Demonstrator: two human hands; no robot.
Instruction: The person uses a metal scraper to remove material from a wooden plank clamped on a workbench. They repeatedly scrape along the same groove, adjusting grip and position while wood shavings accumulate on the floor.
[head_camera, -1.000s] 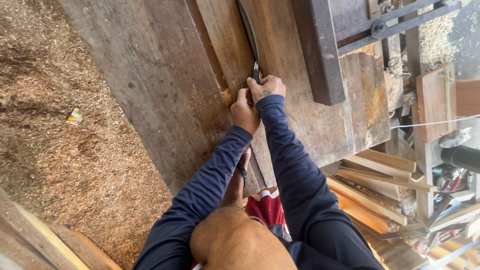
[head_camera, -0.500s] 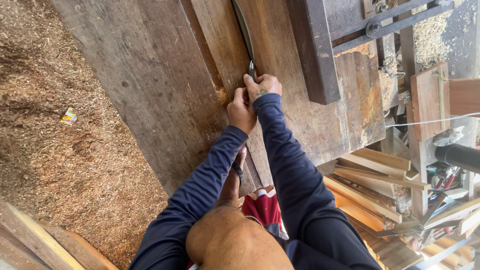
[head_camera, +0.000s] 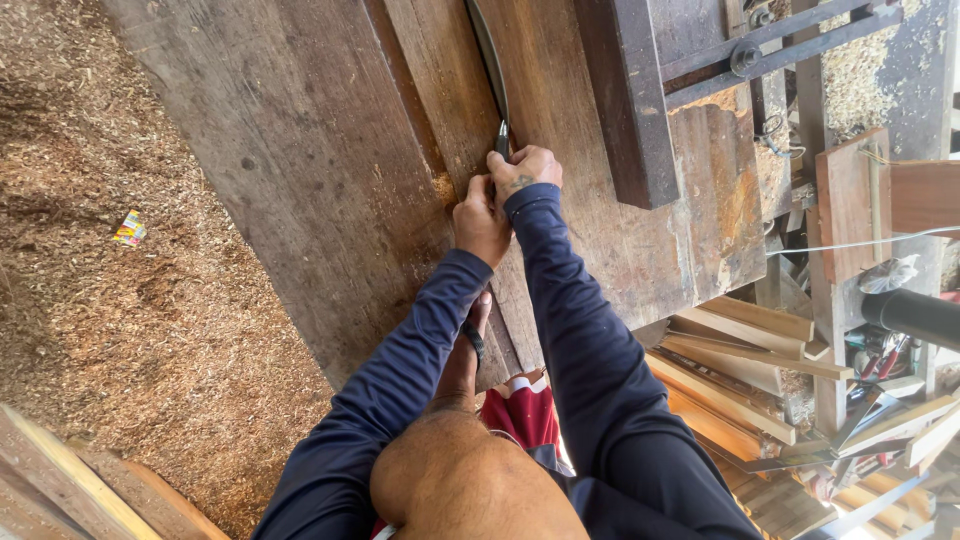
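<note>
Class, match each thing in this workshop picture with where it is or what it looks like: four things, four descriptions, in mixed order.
Things:
1. hands
2. sawdust
3. wood strips
4. wrapper

Descriptions:
A. small and bright, lying on the sawdust at left
B. stacked below the table's right edge
C. close together at the saw blade on the table
D. covering the floor at left

Pairs: 1-C, 2-D, 3-B, 4-A
</note>
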